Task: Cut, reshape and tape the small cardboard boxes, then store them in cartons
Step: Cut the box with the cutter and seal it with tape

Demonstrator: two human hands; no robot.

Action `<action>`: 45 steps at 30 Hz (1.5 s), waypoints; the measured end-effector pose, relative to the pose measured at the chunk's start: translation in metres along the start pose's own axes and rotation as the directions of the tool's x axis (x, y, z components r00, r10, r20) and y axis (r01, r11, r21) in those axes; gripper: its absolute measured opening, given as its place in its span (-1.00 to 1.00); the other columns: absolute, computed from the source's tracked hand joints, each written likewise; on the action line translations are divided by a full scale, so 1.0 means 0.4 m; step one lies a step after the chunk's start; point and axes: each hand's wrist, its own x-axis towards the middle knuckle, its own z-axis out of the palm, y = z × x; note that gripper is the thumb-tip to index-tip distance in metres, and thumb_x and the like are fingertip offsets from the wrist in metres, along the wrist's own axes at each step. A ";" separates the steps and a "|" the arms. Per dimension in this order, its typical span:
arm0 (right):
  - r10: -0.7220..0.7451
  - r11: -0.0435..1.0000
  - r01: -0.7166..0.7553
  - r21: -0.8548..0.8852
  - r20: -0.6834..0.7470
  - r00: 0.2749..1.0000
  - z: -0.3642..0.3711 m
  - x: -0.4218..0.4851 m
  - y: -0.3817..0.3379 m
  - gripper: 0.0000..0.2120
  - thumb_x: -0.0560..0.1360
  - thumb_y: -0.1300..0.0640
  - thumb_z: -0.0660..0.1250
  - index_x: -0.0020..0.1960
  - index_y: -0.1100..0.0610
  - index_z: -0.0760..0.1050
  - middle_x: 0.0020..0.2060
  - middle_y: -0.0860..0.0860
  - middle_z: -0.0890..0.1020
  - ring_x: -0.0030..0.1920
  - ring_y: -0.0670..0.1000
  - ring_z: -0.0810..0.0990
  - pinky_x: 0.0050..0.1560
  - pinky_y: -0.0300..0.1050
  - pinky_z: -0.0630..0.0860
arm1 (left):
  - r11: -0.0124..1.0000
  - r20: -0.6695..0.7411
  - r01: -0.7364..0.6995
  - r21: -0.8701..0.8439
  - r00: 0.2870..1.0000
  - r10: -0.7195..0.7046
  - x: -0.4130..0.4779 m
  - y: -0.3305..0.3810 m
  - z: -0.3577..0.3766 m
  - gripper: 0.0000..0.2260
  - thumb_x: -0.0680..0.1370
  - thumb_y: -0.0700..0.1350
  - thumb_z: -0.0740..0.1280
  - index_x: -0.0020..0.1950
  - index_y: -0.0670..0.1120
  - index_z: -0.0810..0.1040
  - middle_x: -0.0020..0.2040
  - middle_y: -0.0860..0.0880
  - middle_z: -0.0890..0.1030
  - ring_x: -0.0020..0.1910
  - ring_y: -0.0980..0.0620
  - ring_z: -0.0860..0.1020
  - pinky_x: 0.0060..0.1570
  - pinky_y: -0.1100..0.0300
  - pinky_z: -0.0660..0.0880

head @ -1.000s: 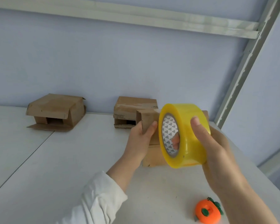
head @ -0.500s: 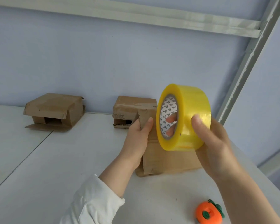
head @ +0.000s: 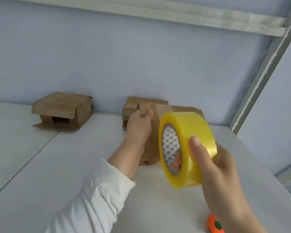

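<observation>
White table (head: pixel 57 165) against a pale wall carried the cardboard box (head: pixel 154 132), standing near the back; the left hand (head: pixel 138 130) gripped its top flap, and the right hand (head: pixel 225 174), thumb and fingers curled, held a yellow tape roll (head: pixel 196 132) just beside it

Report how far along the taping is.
Done: nothing plainly finished. In hand: the left hand grips the top flap of the near box while the right hand holds the tape roll before it. Left: the open-flapped box and the box behind the near one await taping; no carton in view for storing.
</observation>
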 end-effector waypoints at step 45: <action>0.212 0.977 -0.214 0.006 -0.167 0.963 0.022 -0.023 0.034 -0.68 0.27 -0.25 0.39 -0.41 -0.01 0.62 -0.51 0.02 0.63 -0.48 -0.10 0.58 -0.43 -0.23 0.52 | 0.995 -0.029 0.087 -0.047 0.996 -0.088 -0.004 -0.107 -0.016 -0.79 0.49 -0.04 0.38 0.06 -0.12 0.59 0.00 -0.10 0.65 0.03 -0.10 0.60 0.12 -0.03 0.52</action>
